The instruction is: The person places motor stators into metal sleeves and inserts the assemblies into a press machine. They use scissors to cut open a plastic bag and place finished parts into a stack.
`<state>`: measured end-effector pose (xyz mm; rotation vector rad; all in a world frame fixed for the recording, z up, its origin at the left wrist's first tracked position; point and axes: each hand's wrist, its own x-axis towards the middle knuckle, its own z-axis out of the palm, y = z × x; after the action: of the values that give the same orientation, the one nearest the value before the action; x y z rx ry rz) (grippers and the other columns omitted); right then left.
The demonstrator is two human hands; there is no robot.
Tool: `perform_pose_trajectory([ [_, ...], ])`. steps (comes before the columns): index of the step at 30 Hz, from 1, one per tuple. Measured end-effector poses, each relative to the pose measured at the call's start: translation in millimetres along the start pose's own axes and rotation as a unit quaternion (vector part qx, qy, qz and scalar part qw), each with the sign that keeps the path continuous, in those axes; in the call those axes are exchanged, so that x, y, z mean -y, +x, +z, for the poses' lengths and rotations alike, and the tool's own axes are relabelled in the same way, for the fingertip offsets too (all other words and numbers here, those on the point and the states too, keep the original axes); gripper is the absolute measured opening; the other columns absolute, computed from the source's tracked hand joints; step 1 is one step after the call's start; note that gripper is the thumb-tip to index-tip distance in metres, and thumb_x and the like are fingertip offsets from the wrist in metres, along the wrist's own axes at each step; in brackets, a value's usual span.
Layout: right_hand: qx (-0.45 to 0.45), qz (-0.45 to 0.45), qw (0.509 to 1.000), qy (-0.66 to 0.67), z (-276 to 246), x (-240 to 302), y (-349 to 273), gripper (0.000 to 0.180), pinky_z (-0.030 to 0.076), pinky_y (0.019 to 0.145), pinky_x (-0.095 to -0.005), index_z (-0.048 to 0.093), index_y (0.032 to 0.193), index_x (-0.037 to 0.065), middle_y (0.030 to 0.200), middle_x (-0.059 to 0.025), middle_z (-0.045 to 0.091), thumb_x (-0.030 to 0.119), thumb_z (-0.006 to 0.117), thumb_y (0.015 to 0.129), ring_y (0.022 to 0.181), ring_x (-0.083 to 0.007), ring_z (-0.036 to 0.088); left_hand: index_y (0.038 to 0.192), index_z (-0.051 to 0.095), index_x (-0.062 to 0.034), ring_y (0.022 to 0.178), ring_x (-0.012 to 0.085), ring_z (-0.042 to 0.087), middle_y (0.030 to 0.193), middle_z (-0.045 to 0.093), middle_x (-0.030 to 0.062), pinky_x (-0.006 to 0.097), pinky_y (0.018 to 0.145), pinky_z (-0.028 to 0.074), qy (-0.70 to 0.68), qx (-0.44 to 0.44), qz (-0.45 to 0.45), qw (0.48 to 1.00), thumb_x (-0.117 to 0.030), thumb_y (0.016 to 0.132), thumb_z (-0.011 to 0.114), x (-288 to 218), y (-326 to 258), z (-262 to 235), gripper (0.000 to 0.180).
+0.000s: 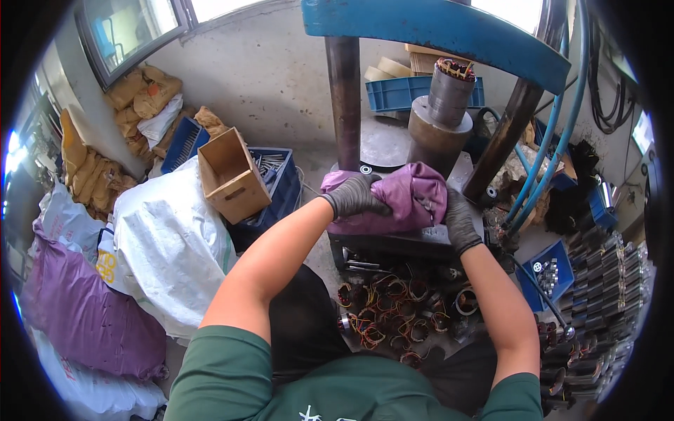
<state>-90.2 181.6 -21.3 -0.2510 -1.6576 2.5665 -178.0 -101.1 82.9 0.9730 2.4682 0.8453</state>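
The grip of the left hand (358, 197), below the blue press frame (435, 29) at upper right, is clutching a bunched purple sack (413, 188) mid-frame; the right hand (460, 222) is touching its edge, closure hidden. Slack folds could be snagging the grey cylinder (435, 144) behind, toppling the smaller cylinder (451, 99) atop it.

Press (435, 34) ahead, sacks (172, 242) left, metal cores (607, 281) right.
The bundle (414, 189) lies between left hand (356, 196) and right hand (461, 221) at the press's front; behind it a wound core (451, 95) sits on a cylinder (437, 137), a tray (395, 95) farther back. Leftward, a box (235, 175) sits over the edge of a crate (286, 189); coils (393, 309) lie below the bundle, a bin (533, 298) between them and the metal cores.
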Motion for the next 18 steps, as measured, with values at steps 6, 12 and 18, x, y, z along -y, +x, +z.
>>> perform_pose_trajectory([
  [6,0.074,-0.411,0.665,-0.619,96.2,58.9,-55.4,0.093,0.035,0.121,-0.0519,0.051,0.149,0.010,0.164,-0.0211,0.033,0.052,0.086,0.074,0.146,-0.0450,0.041,0.130,0.068,-0.0018,0.106,0.0224,0.068,0.117,0.074,0.0131,0.037,0.097,0.052,-0.233,0.009,-0.010,0.972,-0.035,0.069,0.095,43.7,2.7,-0.9,0.074],
  [12,0.143,-0.347,0.554,-0.743,97.5,-0.2,-41.1,0.126,0.032,0.121,-0.0614,0.030,0.162,0.019,0.166,-0.0408,0.005,0.052,0.093,0.058,0.149,-0.0651,0.019,0.131,0.068,-0.0018,0.113,0.0257,0.066,0.121,0.072,0.0152,0.039,0.102,0.048,-0.256,0.005,-0.005,0.967,-0.043,0.072,0.093,46.3,-10.3,1.5,0.077],
  [18,0.048,-0.313,0.671,-0.670,106.8,-27.6,-35.8,0.126,0.047,0.112,-0.0527,0.021,0.164,0.012,0.158,-0.0393,0.028,0.045,0.092,0.065,0.135,-0.0561,0.048,0.149,0.051,-0.0006,0.135,0.0336,0.056,0.143,0.060,0.0226,0.041,0.116,0.040,-0.276,-0.005,0.001,0.961,-0.049,0.081,0.085,59.8,-24.8,8.2,0.090],
])
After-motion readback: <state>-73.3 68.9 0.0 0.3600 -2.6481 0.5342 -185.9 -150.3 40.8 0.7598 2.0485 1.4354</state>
